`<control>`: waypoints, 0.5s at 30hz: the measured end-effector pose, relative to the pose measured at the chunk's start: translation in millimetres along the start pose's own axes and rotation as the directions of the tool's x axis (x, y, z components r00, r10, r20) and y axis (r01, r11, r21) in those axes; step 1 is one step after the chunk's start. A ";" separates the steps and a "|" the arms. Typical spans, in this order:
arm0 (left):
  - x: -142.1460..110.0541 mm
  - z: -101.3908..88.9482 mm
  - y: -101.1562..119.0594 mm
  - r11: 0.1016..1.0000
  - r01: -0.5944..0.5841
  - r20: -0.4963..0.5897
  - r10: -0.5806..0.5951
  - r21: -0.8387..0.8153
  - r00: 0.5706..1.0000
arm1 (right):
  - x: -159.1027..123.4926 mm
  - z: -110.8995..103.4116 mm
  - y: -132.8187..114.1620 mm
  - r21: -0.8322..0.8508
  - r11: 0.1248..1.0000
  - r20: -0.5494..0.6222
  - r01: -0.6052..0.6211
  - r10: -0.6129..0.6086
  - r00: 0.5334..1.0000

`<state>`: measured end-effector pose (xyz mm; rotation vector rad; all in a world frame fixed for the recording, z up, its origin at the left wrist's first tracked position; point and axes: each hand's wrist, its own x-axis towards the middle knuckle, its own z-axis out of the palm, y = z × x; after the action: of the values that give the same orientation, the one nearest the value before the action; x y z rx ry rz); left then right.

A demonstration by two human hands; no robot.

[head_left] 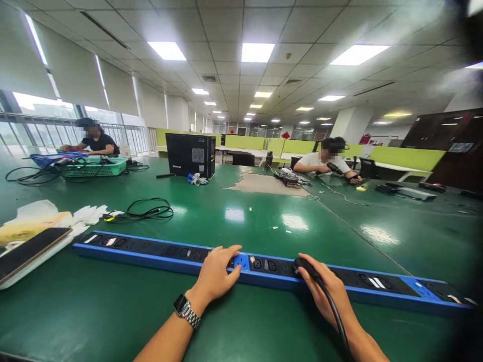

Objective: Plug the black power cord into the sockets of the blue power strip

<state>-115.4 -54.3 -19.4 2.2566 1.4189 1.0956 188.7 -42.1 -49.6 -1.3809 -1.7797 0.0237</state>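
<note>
A long blue power strip (158, 258) with black socket sections lies across the green table in front of me. My left hand (218, 270) rests over its middle, thumb and fingers apart, beside a blue socket block (242, 261). In my right hand (327, 285) is a black power plug (305, 265), gripped between thumb and fingers at the strip's sockets right of the middle. Its thick black cord (333, 309) runs down over the wrist and out of the frame. Whether the plug's prongs are inside a socket is hidden.
Left lie a coiled black cable (151, 213), a phone (32, 249) and a tissue pack (35, 223). Further back stand a black computer case (190, 155) and a green basket (96, 168) of cables. Two people sit across the table, one holding a dark tool (334, 168).
</note>
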 end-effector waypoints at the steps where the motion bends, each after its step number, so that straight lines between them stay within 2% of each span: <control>1: -0.3 0.4 -0.1 1.000 -0.005 0.000 0.005 -0.001 1.000 | -1.3 2.5 -1.8 -0.021 0.999 0.003 0.026 -0.026 1.000; 11: -2.1 2.4 -0.3 1.000 -0.009 -0.023 0.009 0.014 1.000 | 2.3 19.4 -22.0 -0.050 0.995 0.025 0.088 -0.087 0.996; 15: -3.4 5.1 2.3 1.000 -0.009 -0.031 0.009 -0.009 0.999 | -1.0 25.3 -21.7 -0.140 0.987 0.033 0.075 -0.071 0.997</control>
<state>-111.0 -57.6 -23.1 2.2511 1.4135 1.1419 155.9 -39.6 -55.6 -1.4192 -1.8839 -0.1253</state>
